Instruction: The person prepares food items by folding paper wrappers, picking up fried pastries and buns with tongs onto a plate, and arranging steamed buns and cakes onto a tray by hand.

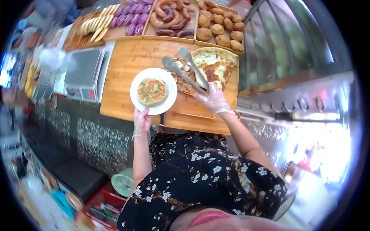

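A white plate (172, 85) bears a round browned flatbread (152, 91). My left hand (142, 121), in a clear plastic glove, grips the plate's near rim. Also gloved, my right hand (214, 99) is closed on the handle end of metal tongs (185, 74). The tongs' jaws are apart and point away from me, over pieces of browned flatbread (184, 85). Just right of those pieces lies a large wedge of flatbread (216, 63). Part of a dark-handled tool (162, 119) shows below the plate at the board's near edge.
Along the back of the wooden board (123, 57) stand trays of sausages (172, 18), round fried balls (222, 40), purple rolls (131, 18) and pale rolls (92, 27). A scale (84, 67) is at the left, a barred glass case (285, 42) at the right.
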The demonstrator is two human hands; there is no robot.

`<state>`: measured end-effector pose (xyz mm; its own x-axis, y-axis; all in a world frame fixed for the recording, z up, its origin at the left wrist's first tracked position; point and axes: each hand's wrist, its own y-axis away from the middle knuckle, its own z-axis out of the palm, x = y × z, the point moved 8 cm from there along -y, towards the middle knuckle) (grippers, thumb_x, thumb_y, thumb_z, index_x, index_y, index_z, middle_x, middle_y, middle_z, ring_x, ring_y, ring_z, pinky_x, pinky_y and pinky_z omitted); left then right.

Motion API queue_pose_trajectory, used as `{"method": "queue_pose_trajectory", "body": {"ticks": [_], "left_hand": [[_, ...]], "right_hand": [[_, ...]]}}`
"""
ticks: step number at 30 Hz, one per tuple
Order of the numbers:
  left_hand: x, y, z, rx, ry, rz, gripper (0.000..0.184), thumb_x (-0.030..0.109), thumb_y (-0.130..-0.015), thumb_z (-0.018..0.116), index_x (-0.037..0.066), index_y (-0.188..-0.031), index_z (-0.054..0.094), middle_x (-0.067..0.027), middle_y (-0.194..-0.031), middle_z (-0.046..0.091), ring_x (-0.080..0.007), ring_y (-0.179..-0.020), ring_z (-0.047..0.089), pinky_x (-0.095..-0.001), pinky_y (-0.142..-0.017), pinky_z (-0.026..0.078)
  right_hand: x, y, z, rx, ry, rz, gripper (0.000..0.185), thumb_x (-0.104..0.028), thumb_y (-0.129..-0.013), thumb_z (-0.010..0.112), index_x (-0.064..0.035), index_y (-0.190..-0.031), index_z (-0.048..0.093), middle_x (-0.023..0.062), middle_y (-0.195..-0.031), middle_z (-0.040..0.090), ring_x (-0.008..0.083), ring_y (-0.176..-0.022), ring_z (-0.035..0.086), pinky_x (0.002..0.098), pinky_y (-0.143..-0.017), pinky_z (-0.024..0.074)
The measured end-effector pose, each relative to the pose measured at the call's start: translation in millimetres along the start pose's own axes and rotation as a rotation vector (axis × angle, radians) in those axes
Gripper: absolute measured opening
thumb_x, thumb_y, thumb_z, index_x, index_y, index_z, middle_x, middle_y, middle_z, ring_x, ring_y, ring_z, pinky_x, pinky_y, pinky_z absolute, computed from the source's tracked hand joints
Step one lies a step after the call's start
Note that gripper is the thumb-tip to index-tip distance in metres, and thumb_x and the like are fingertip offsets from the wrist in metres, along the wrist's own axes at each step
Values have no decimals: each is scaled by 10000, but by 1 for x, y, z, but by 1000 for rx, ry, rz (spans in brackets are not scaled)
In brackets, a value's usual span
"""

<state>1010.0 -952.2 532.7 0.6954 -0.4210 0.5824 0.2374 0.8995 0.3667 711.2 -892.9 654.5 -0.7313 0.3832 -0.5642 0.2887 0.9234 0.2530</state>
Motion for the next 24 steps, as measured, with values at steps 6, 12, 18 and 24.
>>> {"method": "queue_pose_trajectory", "body": {"ticks": [6, 12, 18, 24], "left_hand": [[26, -110, -58, 177, -197, -141, 473, -115, -872, 463, 25, -1319, 390, -183, -1217, 538, -283, -1022, 628, -363, -787, 612], [30, -177, -86, 236, -405, -189, 416, -81, -890, 481, 40, -1286, 443, -123, -1168, 585, -241, -989, 641, -335, -742, 606], [49, -211, -89, 290, -631, -238, 336, 20, -885, 572, 26, -1215, 510, -82, -1083, 623, -204, -924, 650, -345, -747, 587], [79, -225, -90, 390, -1048, -223, 156, 168, -890, 639, 45, -984, 623, 12, -787, 616, -73, -670, 594, -253, -584, 557]], "right_hand": [[46, -69, -9, 286, 29, 291, 628, -433, -802, 681, 66, -1125, 479, 298, -1028, 607, 427, -994, 591, 459, -856, 470], [86, -166, -28, 229, 63, 395, 577, -416, -785, 693, 73, -1037, 518, 305, -1019, 610, 430, -975, 603, 460, -823, 491], [101, -249, -61, 483, 13, 395, 604, -411, -787, 710, 72, -1094, 517, 289, -1024, 626, 428, -963, 618, 462, -852, 495], [148, -284, -116, 534, 141, 498, 533, -385, -793, 712, 44, -1057, 538, 277, -1031, 628, 417, -985, 617, 462, -838, 503]]}}
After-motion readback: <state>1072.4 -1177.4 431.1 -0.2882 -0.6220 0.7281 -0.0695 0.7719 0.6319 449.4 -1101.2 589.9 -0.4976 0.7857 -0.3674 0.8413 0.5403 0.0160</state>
